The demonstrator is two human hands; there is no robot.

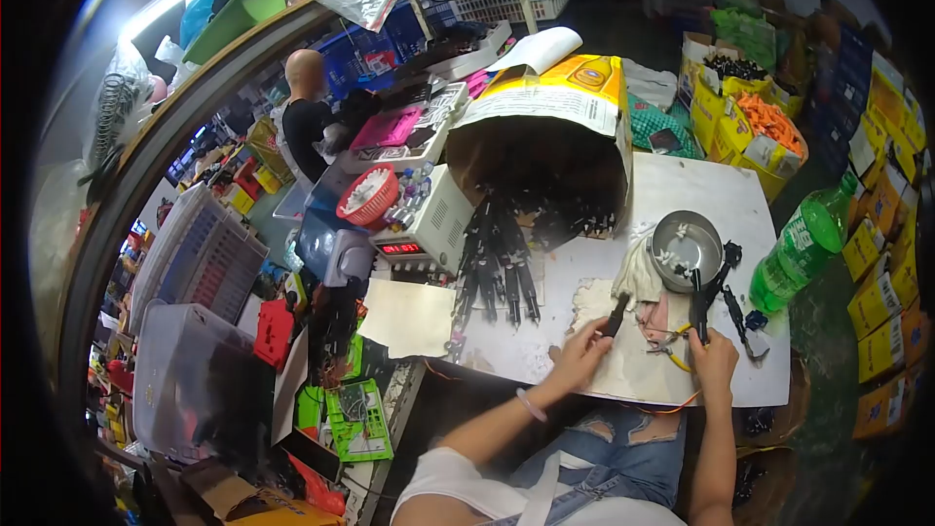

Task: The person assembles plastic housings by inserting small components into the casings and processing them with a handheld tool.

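Two dark, slim parts are in my hands over a worn pale sheet (623,370) on the white table. My left hand (582,353) is closed on one black piece (616,316), which tilts up to the right. Closed round the lower end of an upright black piece (697,310) is my right hand (714,358). Between the hands lie pliers with yellow handles (670,349). A metal bowl (688,245) with small white bits stands just beyond, beside a whitish cloth (638,271). Black parts with a cable (732,304) lie right of my right hand.
Many black pieces (497,273) spill from an open carton (616,127). A power supply (429,224) with a red display stands left, near a red basket (368,193). A green bottle (804,244) is at the right edge. Another person (307,122) is at the back left.
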